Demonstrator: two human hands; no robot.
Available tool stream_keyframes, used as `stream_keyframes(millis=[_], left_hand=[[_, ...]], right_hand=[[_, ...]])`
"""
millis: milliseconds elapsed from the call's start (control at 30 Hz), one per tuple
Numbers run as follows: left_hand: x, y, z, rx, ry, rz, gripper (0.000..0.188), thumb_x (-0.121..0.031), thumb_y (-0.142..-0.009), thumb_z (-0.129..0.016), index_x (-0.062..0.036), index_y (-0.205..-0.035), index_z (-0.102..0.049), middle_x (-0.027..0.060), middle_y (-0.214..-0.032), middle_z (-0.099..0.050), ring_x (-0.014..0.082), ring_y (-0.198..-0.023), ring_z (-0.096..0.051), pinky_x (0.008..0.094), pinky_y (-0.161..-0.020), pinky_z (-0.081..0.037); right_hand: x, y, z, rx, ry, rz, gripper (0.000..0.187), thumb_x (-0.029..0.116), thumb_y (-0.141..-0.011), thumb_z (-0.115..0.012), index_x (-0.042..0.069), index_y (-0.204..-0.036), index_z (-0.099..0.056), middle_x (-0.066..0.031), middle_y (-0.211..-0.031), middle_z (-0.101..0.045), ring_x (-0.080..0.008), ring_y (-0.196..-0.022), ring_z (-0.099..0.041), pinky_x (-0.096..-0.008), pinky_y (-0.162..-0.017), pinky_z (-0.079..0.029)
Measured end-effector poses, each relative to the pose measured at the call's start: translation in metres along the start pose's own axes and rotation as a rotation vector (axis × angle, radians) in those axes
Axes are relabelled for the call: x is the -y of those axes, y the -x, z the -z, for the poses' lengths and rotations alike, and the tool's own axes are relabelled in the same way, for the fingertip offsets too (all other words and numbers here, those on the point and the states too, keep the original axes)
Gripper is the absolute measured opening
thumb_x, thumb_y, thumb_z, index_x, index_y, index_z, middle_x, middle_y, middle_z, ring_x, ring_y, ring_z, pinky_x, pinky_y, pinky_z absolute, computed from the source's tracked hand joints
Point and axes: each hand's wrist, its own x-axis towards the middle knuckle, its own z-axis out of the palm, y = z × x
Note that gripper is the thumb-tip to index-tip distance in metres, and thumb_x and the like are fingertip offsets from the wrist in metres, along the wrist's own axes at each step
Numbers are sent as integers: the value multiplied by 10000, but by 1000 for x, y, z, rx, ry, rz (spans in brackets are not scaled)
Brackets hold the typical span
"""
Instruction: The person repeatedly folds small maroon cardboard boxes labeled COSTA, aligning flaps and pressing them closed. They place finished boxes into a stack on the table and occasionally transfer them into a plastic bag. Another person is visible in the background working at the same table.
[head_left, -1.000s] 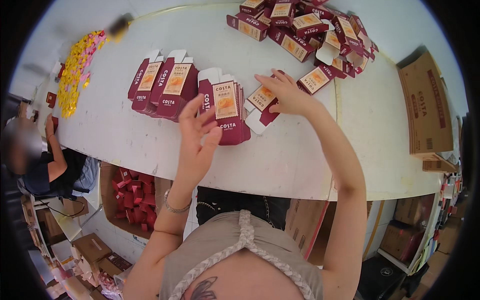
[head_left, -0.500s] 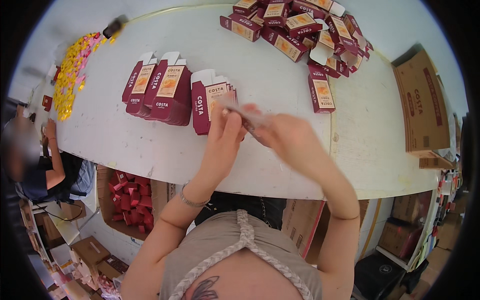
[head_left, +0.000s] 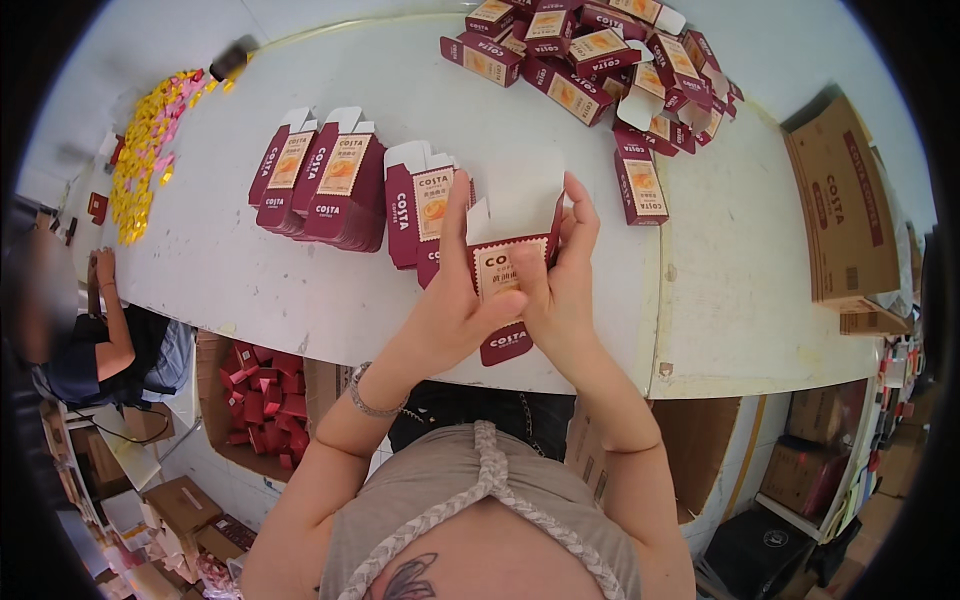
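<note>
Between my two hands is a maroon carton with a cream and orange label, its white top flaps standing up. My left hand grips the carton's left side, with the thumb across the front. My right hand closes round the right side, fingers against the front panel and edge. Just left of it, a small stack of flattened maroon cartons lies partly behind my left fingers. Two more stacks of flat cartons, a thick one and a neighbouring one, lie farther left.
Opened maroon cartons form a heap at the far right, with one carton nearer. A large cardboard box stands at the right. Yellow and pink packets spread at far left, near another person. Red boxes fill a bin below.
The carton, blurred and edge-on between my hands before, now faces me, opened out with flaps up. My right hand has come inward and both hands now flank it.
</note>
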Motion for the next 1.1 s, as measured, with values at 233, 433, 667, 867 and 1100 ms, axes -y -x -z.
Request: stream_keyframes(millis=[233,433,667,867,1100], left_hand=[[-12,9,19,-7,-356,2,448,-182,-902,-585,-15,-1259,-373,130,-1158,-484,207,-1020,-523,315,-879,-432],[-19,14,13,-71,-471,123,463,-188,-895,-594,-10,-1233,-333,155,-1086,-537,275,-920,-600,353,-792,-479],[-9,21,20,-140,-564,-119,615,-175,-818,-693,-15,-1260,-296,168,-1110,-548,314,-860,-635,365,-709,-515],[-20,19,27,-43,-666,-146,507,-143,-830,-673,-46,-1232,-379,152,-1146,-523,313,-904,-610,349,-739,-508],[-2,28,48,-218,-380,-22,430,-119,-923,-534,-23,-1303,-355,139,-1299,-440,248,-1174,-487,341,-938,-424]], right_hand=[[-26,2,5,84,286,385,295,89,-871,-599,44,-1153,-525,-138,-1096,-535,-186,-970,-554,-295,-806,-465],[-12,-1,-12,-35,-339,120,104,90,-880,-607,14,-951,-610,-86,-1032,-577,-132,-961,-540,-264,-833,-436],[12,-15,13,270,-428,-265,116,76,-874,-627,3,-951,-674,-43,-1020,-599,-127,-943,-560,-258,-812,-460],[19,-10,18,338,-216,-124,177,20,-814,-676,4,-990,-672,-77,-1055,-604,-150,-949,-590,-269,-765,-503],[8,-34,24,503,52,-158,266,140,-895,-572,-45,-1082,-607,-136,-1144,-606,-184,-1040,-586,-325,-768,-538]])
